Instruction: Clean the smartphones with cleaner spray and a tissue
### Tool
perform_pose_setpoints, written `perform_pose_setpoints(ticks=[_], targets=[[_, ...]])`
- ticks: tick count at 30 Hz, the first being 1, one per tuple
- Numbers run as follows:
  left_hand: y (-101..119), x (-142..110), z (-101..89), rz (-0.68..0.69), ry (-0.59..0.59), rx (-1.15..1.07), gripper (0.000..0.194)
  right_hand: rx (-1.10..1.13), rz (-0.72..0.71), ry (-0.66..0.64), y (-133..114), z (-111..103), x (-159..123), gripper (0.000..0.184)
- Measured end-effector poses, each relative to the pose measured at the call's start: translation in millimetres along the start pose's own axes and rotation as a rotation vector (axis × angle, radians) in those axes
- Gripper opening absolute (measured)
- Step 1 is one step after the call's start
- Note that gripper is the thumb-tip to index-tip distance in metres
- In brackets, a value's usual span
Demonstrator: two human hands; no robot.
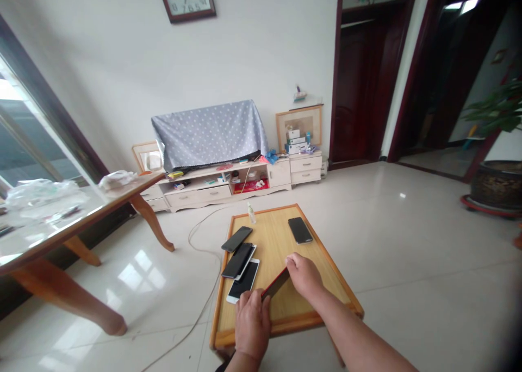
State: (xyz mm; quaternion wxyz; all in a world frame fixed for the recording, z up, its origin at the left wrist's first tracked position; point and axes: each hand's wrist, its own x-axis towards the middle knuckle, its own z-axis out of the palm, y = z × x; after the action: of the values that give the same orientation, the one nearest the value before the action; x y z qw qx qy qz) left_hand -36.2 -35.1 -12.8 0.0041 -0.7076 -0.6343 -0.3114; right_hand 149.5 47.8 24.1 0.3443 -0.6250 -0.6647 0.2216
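Between my two hands, above the small wooden table [281, 225], I hold a dark smartphone with a red edge [276, 284], tilted up. My left hand [252, 320] is closed on its near left end. The far right end is pinched by the fingers of my right hand [304, 277]. Left of it lie several other phones: a white-framed phone [243, 281] nearest me, a dark phone [236, 260] overlapping another white-edged one, and a black phone [237, 239] farther back. One more black phone [299, 230] lies alone at the far right.
A small clear bottle [252, 213] stands at the table's far left corner. A cable [196, 317] runs across the floor on the left. A larger glass-topped table [101, 198] stands at left, a low TV cabinet [199, 197] behind, and a potted plant [497, 184] at right.
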Motion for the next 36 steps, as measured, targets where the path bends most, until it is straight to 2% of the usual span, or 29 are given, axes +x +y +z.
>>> perform_pose_setpoints(ticks=[4, 9, 15, 19, 22, 25, 30, 32, 36], targets=[[-2.4, -1.0, -2.6, 0.002, 0.030, -0.018, 0.021, 0.040, -0.042, 0.005, -0.3, -1.1, -3.1, 0.034], [0.8, 2.7, -19.2, 0.063, 0.144, -0.055, 0.019, 0.262, -0.195, -0.130, -31.3, 1.3, -38.3, 0.034], [32.8, 14.7, -75.3, 0.133, 0.085, -0.214, 0.018, 0.566, -0.254, -0.172, -70.4, -42.9, -71.7, 0.039], [60.6, 13.7, -115.4, 0.145, 0.089, -0.325, 0.018, 0.604, -0.290, -0.065, -82.8, -71.2, -90.1, 0.036], [80.7, 3.8, -141.6, 0.171, 0.041, -0.325, 0.018, 0.603, -0.310, 0.007, -92.7, -86.5, -111.5, 0.032], [98.6, -10.7, -165.1, 0.226, 0.001, -0.278, 0.019, 0.596, -0.358, 0.026, -106.2, -100.5, -137.9, 0.028], [119.4, -31.7, -201.6, 0.285, 0.000, -0.248, 0.021, 0.602, -0.425, 0.054, -121.4, -119.4, -173.4, 0.027], [123.9, -38.0, -215.0, 0.307, -0.010, -0.257, 0.021, 0.638, -0.418, 0.022, -124.1, -125.3, -182.9, 0.029], [127.9, -50.7, -235.4, 0.307, -0.061, -0.298, 0.018, 0.709, -0.294, -0.197, -130.2, -136.4, -199.8, 0.040]])
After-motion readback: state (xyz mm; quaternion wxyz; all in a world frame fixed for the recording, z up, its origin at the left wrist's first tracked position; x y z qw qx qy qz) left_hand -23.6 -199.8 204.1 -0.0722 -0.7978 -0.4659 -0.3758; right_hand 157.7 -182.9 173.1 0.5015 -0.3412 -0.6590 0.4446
